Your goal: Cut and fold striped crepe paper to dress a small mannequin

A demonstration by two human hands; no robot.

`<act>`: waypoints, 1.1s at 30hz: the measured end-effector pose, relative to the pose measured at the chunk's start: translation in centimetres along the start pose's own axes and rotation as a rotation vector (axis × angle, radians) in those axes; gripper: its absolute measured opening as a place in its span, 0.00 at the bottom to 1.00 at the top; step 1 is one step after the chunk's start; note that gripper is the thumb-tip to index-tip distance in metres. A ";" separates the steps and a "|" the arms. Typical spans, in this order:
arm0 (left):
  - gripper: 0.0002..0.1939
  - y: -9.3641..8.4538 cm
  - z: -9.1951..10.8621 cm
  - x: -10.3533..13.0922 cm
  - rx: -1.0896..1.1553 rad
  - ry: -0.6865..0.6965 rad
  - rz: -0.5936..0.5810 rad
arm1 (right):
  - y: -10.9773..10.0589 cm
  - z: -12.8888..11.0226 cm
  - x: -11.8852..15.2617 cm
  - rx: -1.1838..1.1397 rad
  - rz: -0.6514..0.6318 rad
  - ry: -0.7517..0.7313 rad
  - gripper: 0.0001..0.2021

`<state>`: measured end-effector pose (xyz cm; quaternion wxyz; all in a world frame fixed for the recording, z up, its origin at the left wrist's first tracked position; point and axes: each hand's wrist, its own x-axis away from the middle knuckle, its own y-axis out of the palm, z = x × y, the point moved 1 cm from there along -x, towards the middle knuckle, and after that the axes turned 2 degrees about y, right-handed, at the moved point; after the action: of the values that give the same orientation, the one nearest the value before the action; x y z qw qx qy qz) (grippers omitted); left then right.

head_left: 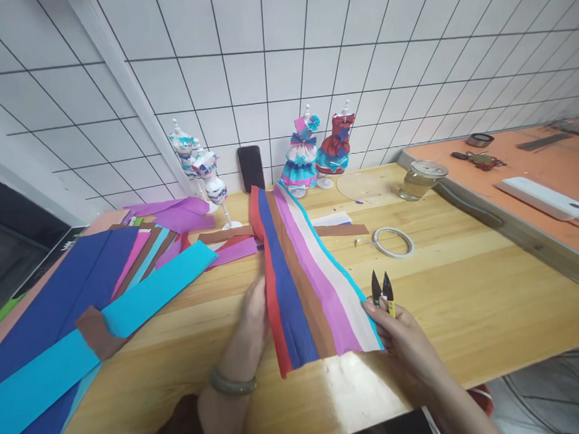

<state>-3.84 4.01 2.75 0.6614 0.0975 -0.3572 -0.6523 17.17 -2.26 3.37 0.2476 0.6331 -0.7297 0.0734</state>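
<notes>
A striped sheet of crepe paper [307, 279], with red, blue, brown, purple, white and turquoise bands, is held above the table. My left hand [255, 311] is at its left edge, its fingers mostly hidden behind the paper. With thumb and fingers, my right hand [403, 334] pinches the turquoise right edge. Thread snips [383, 291] with dark blades and a yellow part are also in the right hand, their blades apart and pointing away from me. Beyond that hand lies a roll of narrow white tape [393, 242].
Folded crepe paper [161, 280] in several colours covers the left side of the wooden table [456, 297]. Small dress forms [301, 162] and a phone [251, 168] stand along the tiled wall. A lidded glass [417, 181] is at the back right, beside an orange surface with a white power strip [543, 197].
</notes>
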 end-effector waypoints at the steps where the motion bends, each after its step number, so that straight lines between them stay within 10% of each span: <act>1: 0.17 0.1 0.2 -0.4 0.048 -0.033 0.004 | -0.4 -0.1 0.1 0.046 -0.014 0.005 0.20; 27: 0.13 -4.9 2.9 -4.4 -0.425 0.481 0.315 | 0.7 0.3 -1.7 0.524 -0.144 -0.229 0.17; 33: 0.28 -5.8 3.5 -4.4 -0.708 0.560 0.434 | 0.6 0.4 -1.6 0.532 -0.216 -0.213 0.18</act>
<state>-10.06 8.55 0.32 0.8448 -0.0383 0.0651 -0.5297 16.63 -0.91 2.39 0.0016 0.7539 -0.6351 0.1682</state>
